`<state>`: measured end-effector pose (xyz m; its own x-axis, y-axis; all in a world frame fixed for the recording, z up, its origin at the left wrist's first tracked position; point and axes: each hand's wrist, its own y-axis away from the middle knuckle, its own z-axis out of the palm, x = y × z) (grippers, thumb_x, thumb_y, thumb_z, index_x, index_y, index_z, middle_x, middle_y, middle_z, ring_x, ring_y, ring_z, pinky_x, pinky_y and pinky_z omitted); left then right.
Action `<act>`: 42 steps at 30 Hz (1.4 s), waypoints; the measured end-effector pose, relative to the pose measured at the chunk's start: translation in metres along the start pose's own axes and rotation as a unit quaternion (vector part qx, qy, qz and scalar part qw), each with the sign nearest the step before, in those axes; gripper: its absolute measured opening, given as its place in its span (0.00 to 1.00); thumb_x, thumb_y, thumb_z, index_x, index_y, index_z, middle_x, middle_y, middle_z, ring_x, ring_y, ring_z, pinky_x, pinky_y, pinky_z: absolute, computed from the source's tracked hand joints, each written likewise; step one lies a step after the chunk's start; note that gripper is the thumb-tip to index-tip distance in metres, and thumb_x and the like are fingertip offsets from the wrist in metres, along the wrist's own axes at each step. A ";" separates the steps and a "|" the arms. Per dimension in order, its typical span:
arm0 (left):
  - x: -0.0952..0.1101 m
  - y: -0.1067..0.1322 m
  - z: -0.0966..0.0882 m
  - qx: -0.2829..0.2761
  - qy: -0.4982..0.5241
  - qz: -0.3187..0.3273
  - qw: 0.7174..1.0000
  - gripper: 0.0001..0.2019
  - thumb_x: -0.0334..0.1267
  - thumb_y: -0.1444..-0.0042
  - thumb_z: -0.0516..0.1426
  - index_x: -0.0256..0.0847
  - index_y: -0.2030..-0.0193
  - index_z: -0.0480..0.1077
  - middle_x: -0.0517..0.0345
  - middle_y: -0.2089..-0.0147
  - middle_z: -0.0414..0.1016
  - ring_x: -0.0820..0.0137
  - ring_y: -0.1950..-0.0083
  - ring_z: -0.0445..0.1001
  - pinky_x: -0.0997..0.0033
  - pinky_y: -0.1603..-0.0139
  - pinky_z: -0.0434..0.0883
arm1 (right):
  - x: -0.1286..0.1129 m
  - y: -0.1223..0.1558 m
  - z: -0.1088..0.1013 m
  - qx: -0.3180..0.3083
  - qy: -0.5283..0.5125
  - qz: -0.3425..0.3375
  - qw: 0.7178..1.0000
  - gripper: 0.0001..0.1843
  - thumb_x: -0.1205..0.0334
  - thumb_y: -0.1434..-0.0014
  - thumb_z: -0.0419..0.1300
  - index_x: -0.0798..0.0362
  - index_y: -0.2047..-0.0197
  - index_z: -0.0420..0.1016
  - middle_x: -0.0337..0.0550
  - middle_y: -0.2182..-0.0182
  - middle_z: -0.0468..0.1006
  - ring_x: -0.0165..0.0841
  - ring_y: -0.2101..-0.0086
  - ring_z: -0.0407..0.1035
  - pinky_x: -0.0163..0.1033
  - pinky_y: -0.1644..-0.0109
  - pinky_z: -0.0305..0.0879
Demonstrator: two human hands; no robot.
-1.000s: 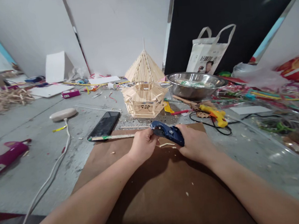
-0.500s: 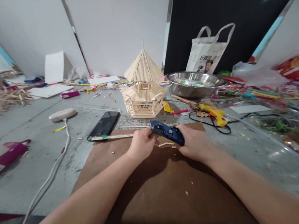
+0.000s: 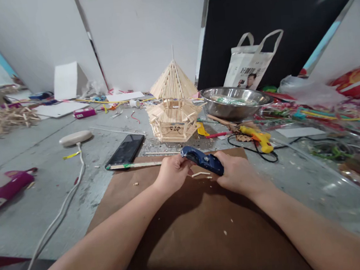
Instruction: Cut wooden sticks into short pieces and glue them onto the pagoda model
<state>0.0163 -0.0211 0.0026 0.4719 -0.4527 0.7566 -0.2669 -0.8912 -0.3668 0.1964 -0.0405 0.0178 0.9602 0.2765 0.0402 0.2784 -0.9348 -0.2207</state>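
My right hand is wrapped around one end of a dark blue hand cutter with a round metal screw on its side. The tool's far end reaches to the fingertips of my left hand, and its jaws are hidden. My left hand is closed in a pinch on a thin pale wooden stick, which runs leftward along the near edge of a black phone. Short cut stick pieces lie on the brown board below my hands.
A wooden-stick pavilion model stands just beyond the board. To its right are a steel bowl, a yellow glue gun with a black cord and a white bag. A white cable and purple power strip lie left.
My right hand and the blue cutter have shifted very slightly to the right. My left hand keeps its pinch on the stick in nearly the same place.
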 end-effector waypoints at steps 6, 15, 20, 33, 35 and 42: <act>-0.001 -0.001 0.003 -0.026 0.065 -0.016 0.997 0.09 0.35 0.49 0.50 0.36 0.72 0.70 0.59 0.75 0.74 0.77 0.77 0.71 0.81 0.74 0.64 | 0.001 -0.002 0.002 0.012 -0.014 0.046 0.999 0.17 0.63 0.56 0.52 0.52 0.59 0.62 0.43 0.71 0.75 0.36 0.72 0.69 0.35 0.73 0.53; -0.003 -0.002 0.003 -0.030 0.075 -0.025 0.996 0.11 0.38 0.47 0.48 0.37 0.69 0.70 0.59 0.74 0.73 0.78 0.78 0.70 0.81 0.74 0.64 | 0.008 -0.006 0.001 -0.002 -0.042 0.047 0.998 0.25 0.64 0.58 0.54 0.53 0.53 0.59 0.46 0.62 0.74 0.38 0.65 0.68 0.36 0.69 0.56; -0.006 -0.001 0.006 -0.029 0.044 -0.013 0.999 0.09 0.35 0.49 0.49 0.37 0.70 0.70 0.59 0.78 0.72 0.76 0.77 0.70 0.79 0.73 0.65 | 0.003 -0.005 0.002 -0.013 -0.059 0.018 0.998 0.23 0.62 0.55 0.54 0.52 0.53 0.59 0.45 0.62 0.73 0.38 0.63 0.68 0.37 0.68 0.56; -0.001 -0.001 0.001 -0.018 -0.006 -0.031 0.999 0.11 0.27 0.53 0.48 0.37 0.74 0.71 0.61 0.82 0.70 0.76 0.79 0.69 0.81 0.76 0.63 | 0.002 -0.002 0.005 0.000 -0.016 -0.012 1.000 0.21 0.62 0.56 0.54 0.53 0.55 0.59 0.46 0.63 0.74 0.37 0.66 0.68 0.36 0.71 0.54; -0.001 -0.001 0.001 -0.018 -0.007 -0.037 0.999 0.11 0.27 0.53 0.48 0.37 0.75 0.71 0.62 0.83 0.69 0.76 0.79 0.69 0.81 0.76 0.63 | 0.003 -0.002 0.005 -0.001 -0.011 -0.012 1.000 0.21 0.63 0.56 0.54 0.53 0.56 0.59 0.45 0.64 0.74 0.37 0.66 0.68 0.35 0.71 0.54; -0.001 -0.002 0.000 -0.024 -0.003 -0.049 0.998 0.12 0.26 0.55 0.48 0.36 0.77 0.71 0.62 0.83 0.69 0.76 0.80 0.69 0.80 0.75 0.63 | 0.002 -0.002 0.005 -0.006 -0.002 -0.004 1.000 0.19 0.62 0.55 0.53 0.52 0.57 0.60 0.46 0.64 0.74 0.38 0.67 0.69 0.36 0.72 0.53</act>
<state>0.0166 -0.0187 0.0027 0.5023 -0.3629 0.7849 -0.2587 -0.9292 -0.2641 0.1977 -0.0369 0.0131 0.9581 0.2841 0.0372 0.2854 -0.9352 -0.2095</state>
